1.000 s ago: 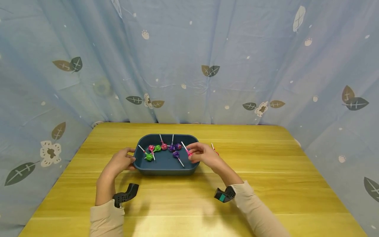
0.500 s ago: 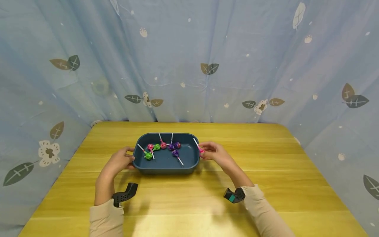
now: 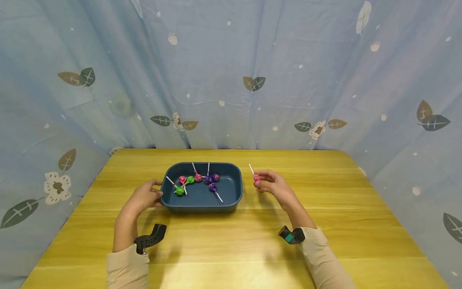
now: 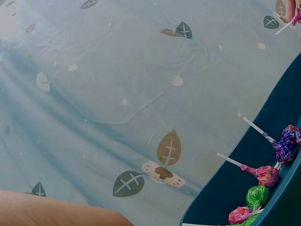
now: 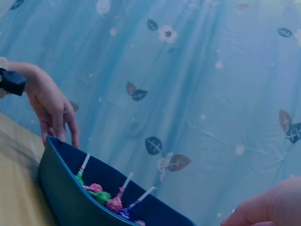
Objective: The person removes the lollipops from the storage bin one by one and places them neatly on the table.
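Observation:
My right hand (image 3: 276, 188) pinches a pink-wrapped lollipop (image 3: 256, 179) by its head, just right of the dark blue bin (image 3: 202, 209). Its white stick tilts up and to the left. That lollipop (image 4: 297, 19) also shows at the top right corner of the left wrist view. My left hand (image 3: 144, 196) grips the bin's left rim, fingers on either side of it in the right wrist view. Inside lie several wrapped lollipops: green (image 3: 179, 191), pink (image 3: 198, 178) and purple (image 3: 213, 187). Most of my right hand (image 5: 275, 205) is cut off in its own wrist view.
The bin stands on a yellow wood-grain table (image 3: 216, 245). A light blue curtain (image 3: 216, 72) with a leaf print hangs behind it and along both sides. Dark wrist cameras (image 3: 149, 240) sit on both forearms.
My right hand has moved right with the pink lollipop, from over the bin's right end to beyond its rim. The left hand stays at the rim. A lollipop earlier visible behind the right hand is hidden.

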The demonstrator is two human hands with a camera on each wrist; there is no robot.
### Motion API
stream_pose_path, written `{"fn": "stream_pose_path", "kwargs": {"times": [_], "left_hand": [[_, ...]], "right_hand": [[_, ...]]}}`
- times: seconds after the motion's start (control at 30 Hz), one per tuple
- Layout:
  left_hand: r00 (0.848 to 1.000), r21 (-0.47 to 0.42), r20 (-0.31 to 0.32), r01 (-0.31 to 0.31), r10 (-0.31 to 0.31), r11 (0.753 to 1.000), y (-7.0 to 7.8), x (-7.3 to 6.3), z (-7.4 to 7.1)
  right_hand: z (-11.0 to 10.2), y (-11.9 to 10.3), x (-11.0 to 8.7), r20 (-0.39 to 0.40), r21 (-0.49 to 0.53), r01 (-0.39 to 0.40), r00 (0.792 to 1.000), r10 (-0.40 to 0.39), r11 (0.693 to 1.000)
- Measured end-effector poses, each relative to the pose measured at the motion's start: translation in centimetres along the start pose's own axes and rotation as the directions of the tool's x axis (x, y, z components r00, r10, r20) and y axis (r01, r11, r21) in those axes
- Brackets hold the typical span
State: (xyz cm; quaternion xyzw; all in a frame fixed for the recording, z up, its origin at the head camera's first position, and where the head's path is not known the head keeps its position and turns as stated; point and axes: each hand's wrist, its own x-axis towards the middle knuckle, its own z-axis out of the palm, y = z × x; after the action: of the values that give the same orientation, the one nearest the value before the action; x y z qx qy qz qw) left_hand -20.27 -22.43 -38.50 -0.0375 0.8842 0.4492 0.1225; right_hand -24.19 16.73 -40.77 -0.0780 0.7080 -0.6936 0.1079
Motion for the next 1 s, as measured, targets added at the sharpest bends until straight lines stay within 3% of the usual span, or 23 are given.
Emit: {"fn": "stream_pose_path", "kwargs": {"times": [0.3,0.6,1.0], "left_hand": [[1.000,0.007,-0.007,0.003,-0.003,1.000,0.1,0.1,0.0],[1.000,0.014,-0.009,0.006,-0.006,1.000,-0.1,0.0,0.2],[1.000,0.040,-0.019,0.005,-0.005,0.999,-0.2,0.1,0.3]], "right_hand": [[-2.2,-0.2,0.1,-0.078,-0.055,-0.009,0.997,0.005,0.998],[-3.2,0.2,0.2,-0.134,-0.046,-0.016,0.991,0.009,0.999],[-4.1,1.2,0.3,-0.156,-0.067,-0.029,0.988,0.018,0.997]]}}
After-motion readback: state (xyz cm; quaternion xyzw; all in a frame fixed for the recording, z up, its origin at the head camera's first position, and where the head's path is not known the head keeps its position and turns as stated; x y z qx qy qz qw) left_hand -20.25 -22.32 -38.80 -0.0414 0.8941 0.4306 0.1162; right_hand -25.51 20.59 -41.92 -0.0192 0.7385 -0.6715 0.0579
